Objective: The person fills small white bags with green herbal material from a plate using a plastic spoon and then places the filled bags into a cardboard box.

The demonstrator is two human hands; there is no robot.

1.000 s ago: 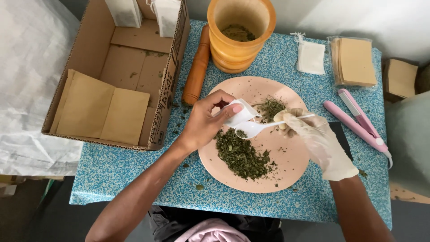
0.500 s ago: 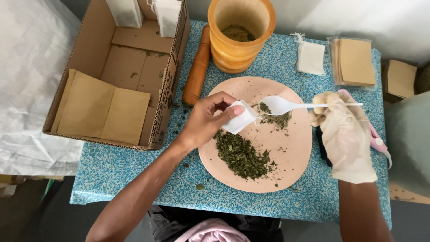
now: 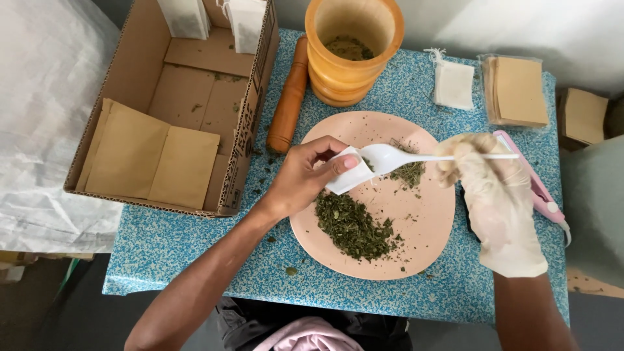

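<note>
White spoon (image 3: 390,158) gripped by gloved right hand (image 3: 497,195); left hand (image 3: 302,179) pinches small sachet (image 3: 344,174).

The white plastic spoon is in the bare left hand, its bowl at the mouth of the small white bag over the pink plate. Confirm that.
Not quite: in the head view the white plastic spoon is held by the gloved right hand. The bare left hand pinches the small white bag. The spoon's bowl is indeed at the bag's mouth, over the pink plate.

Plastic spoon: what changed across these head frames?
The gloved right hand lifted the white plastic spoon off the herb pile, drew it right, then brought its bowl back to the small white paper bag pinched open by the left hand. Unchanged: both grips, pink plate, wooden mortar, cardboard box.
</note>
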